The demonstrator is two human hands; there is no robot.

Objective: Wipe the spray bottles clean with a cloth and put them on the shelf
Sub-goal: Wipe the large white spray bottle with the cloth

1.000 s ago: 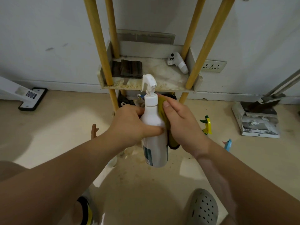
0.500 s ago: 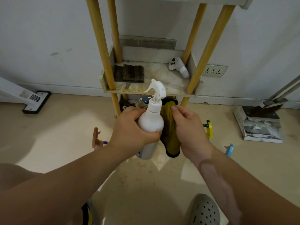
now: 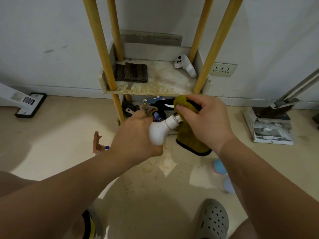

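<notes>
Left hand (image 3: 136, 135) grips the white spray bottle (image 3: 159, 131) by its body, fingers curled round it; most of the body is hidden behind the hand, only the shoulder and neck show. Bottle is tilted, top pointing up and to the right, held in the air above the floor (image 3: 60, 144) in front of the shelf unit (image 3: 155, 87).

Right hand (image 3: 205, 119) holds the yellow-green cloth (image 3: 189, 140) bunched over the bottle's spray head — thumb pressed on the cloth from the front, other fingers curled over the top. The spray head itself is covered by cloth, can't see it. Loose end of the cloth, dark-edged, hangs down below the hand.

Shelf unit: yellow wooden posts, one stained white tray at mid height. On the tray a folded dark cloth (image 3: 132, 72) at left and a white handheld controller (image 3: 185, 65) at right, well apart. Under the tray, a clutter of items, too jumbled to tell apart.

On the floor: a brown spray trigger (image 3: 96, 142) left of the left hand, two pale-blue rounded objects (image 3: 220, 167) under the right forearm — blurred. A grey perforated clog (image 3: 213, 219) at bottom right. Dustpan set (image 3: 271, 125) against the wall at right, wall socket (image 3: 222, 69) beside the shelf.
</notes>
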